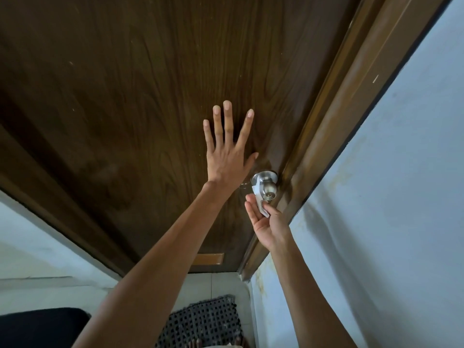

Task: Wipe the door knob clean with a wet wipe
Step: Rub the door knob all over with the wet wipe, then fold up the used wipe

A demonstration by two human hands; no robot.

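Note:
A round silver door knob (pixel 268 188) sticks out from the dark wooden door (pixel 125 96), close to the door's right edge. My left hand (pixel 227 151) lies flat on the door just up and left of the knob, fingers spread, holding nothing. My right hand (pixel 266 222) is just below the knob, palm up, pinching a small white wet wipe (pixel 259 202). The wipe runs up along the knob's left side and touches it.
A brown door frame (pixel 339 121) runs along the door's right edge, with a pale blue wall (pixel 401 197) beyond it. On the tiled floor below lies a dark perforated mat (pixel 208 320). A black object (pixel 37 327) sits at the lower left.

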